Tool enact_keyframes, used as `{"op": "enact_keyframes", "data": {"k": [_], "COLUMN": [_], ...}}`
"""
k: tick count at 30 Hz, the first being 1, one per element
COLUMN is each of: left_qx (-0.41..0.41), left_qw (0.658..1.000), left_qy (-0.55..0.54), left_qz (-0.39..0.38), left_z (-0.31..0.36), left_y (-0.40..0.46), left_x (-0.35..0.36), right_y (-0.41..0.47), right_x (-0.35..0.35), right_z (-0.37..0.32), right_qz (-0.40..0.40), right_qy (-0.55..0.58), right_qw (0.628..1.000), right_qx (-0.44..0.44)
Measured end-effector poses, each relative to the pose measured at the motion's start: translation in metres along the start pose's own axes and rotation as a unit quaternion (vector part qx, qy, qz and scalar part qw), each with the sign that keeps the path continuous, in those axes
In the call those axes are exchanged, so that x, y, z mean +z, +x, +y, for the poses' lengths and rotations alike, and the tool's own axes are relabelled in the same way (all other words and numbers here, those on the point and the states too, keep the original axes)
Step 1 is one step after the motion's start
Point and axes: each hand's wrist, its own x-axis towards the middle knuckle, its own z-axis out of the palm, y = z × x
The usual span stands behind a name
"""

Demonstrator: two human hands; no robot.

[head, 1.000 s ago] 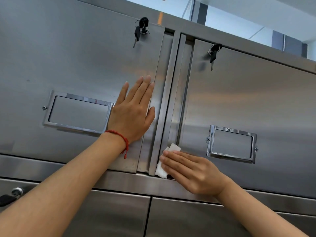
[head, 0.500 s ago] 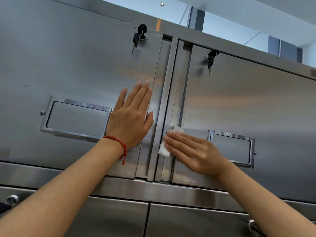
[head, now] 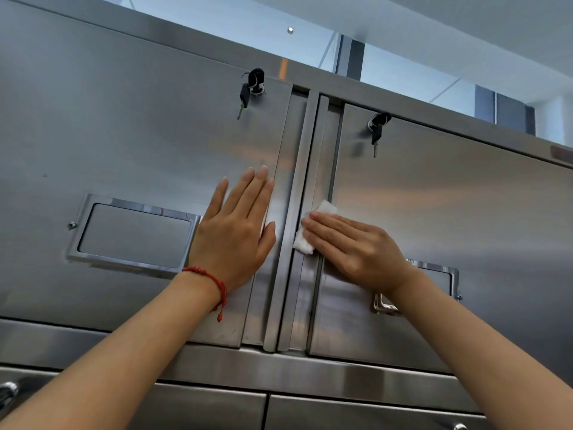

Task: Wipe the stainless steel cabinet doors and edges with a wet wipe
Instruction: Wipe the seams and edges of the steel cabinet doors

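Left hand (head: 237,234) lies flat on the left door (head: 124,135); right hand (head: 356,246), grip straight-fingered, presses the wipe (head: 313,226).

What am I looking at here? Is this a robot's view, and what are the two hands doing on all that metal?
No robot: a person wears a camera on the head, so you see their own arms reaching up. The metal is a stainless steel cabinet with two doors, the left door and the right door; a key hangs in each lock. The left hand, with a red bracelet on its wrist, lies flat on the left door. The right hand presses a white wet wipe with straight fingers against the vertical edge where the doors meet.
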Motion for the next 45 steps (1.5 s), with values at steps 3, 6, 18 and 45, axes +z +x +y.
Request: {"op": "enact_keyframes", "data": {"k": [3, 6, 18, 45], "left_qx": [0.0, 0.0, 0.002, 0.011], "left_qw": [1.0, 1.0, 1.0, 1.0], "left_qy": [-0.003, -0.001, 0.001, 0.014], "left_qz": [-0.001, -0.002, -0.006, 0.007], "left_z": [0.0, -0.001, -0.002, -0.003], "left_y": [0.0, 0.0, 0.0, -0.001], "left_x": [0.001, 0.002, 0.002, 0.007], "right_y": [0.005, 0.008, 0.024, 0.066], "right_x": [0.001, 0.004, 0.012, 0.02], "right_z": [0.01, 0.018, 0.054, 0.114], "right_qz": [0.007, 0.011, 0.041, 0.067], "right_qy": [-0.004, -0.011, -0.052, -0.067], "right_qw": [1.0, 1.0, 0.997, 0.989], "right_qx": [0.007, 0.014, 0.033, 0.113]}}
